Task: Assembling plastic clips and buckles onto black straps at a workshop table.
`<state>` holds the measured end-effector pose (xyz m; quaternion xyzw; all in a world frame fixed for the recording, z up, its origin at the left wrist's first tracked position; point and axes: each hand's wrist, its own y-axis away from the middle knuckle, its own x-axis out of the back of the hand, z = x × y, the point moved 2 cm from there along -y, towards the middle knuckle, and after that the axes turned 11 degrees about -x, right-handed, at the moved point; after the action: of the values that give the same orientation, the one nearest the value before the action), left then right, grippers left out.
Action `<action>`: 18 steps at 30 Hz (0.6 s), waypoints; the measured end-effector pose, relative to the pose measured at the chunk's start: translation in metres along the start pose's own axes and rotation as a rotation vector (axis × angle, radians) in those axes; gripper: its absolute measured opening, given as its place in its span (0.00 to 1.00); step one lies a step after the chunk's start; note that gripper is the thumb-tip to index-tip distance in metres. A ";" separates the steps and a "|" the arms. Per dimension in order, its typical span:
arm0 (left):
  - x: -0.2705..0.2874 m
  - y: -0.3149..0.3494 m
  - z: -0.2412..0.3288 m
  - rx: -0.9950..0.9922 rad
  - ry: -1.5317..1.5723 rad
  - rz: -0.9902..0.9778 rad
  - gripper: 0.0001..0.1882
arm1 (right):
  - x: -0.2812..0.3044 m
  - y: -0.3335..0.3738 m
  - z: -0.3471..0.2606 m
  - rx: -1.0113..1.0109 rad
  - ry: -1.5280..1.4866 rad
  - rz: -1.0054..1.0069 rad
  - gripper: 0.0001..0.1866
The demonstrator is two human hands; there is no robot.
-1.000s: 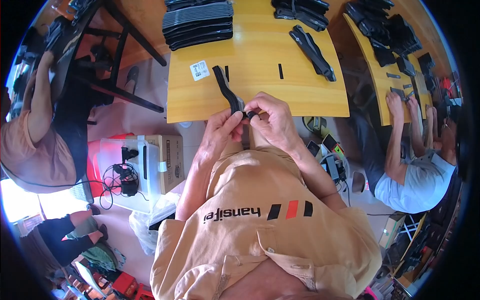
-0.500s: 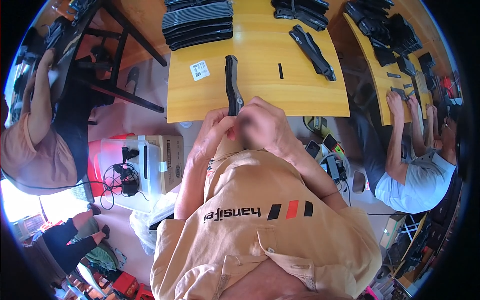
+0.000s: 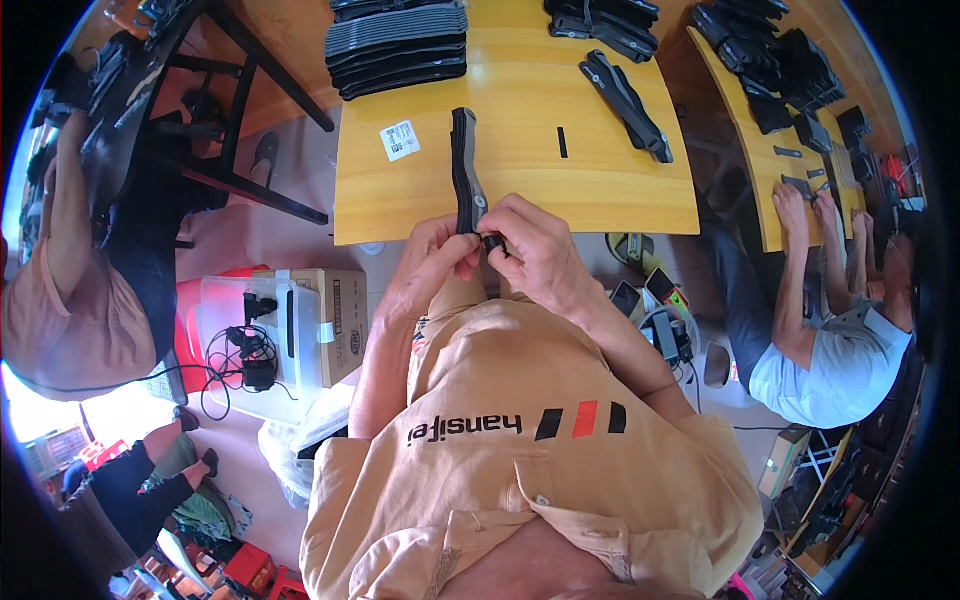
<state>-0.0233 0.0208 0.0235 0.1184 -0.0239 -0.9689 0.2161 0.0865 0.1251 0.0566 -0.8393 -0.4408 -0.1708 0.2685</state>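
Hands pinched together
Left hand (image 3: 432, 262) and right hand (image 3: 535, 250) meet fingertip to fingertip, fingers curled, forearms angled inward.

Bright, even daylight fills the scene. The strongest source lies at the near left, where a patch beside a seated person is blown out to white. Soft glare streaks the far part of the yellow wooden table (image 3: 520, 120), whose varnish reflects the light. Shadows are faint and short. The centre is sharp; detail smears toward the circular black rim. Fisheye distortion bends the table edges and the second table (image 3: 745, 130) at the right into curves.
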 end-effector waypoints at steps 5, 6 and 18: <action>-0.001 0.000 -0.002 -0.001 0.003 0.012 0.08 | -0.001 0.001 -0.002 0.030 0.041 0.017 0.12; -0.001 -0.001 -0.003 0.000 -0.002 0.018 0.08 | -0.001 0.001 -0.003 0.039 0.065 0.020 0.13; -0.026 -0.005 -0.006 -0.073 -0.141 0.272 0.10 | -0.007 0.003 0.001 0.089 0.233 0.073 0.17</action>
<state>-0.0010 0.0364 0.0229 0.0377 -0.0196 -0.9367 0.3474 0.0850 0.1199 0.0510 -0.8165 -0.3830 -0.2375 0.3609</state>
